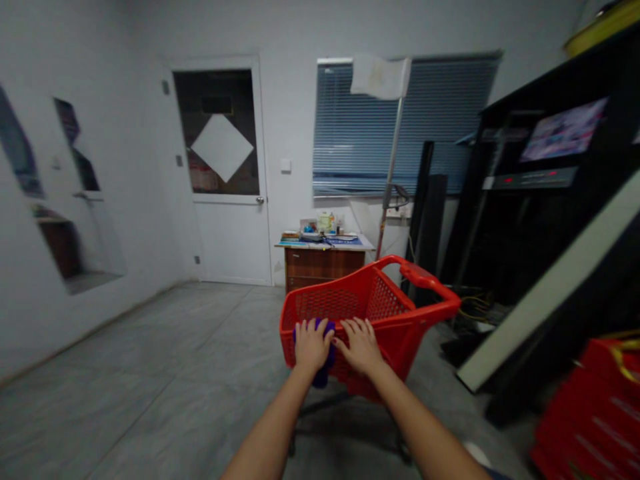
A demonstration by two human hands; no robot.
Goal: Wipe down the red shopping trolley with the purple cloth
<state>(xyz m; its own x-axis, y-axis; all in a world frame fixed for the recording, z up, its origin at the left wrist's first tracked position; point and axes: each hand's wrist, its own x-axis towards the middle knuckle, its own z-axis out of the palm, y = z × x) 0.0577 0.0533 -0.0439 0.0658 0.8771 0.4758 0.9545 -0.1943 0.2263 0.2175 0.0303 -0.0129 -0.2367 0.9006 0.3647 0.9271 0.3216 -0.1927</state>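
A red plastic shopping cart (327, 300) stands right in front of me, its side toward me and its handle up to the right. Over the near rim lies a purple cloth (321, 379), partly hanging down the outside. My left hand (311, 345) presses the cloth against the rim with its fingers curled over the top. Close beside it, my right hand (363, 343) has its fingers hooked over the same rim, with no cloth visible in it. My forearms hide part of the cart's legs and wheels.
Behind the cart stands a brown cabinet (320, 263) with small items on top. A white door (230, 240) is at the back left. On the right are a leaning pale board (550, 287), a black rack with a lit screen (565, 130), and red crates (590, 407).
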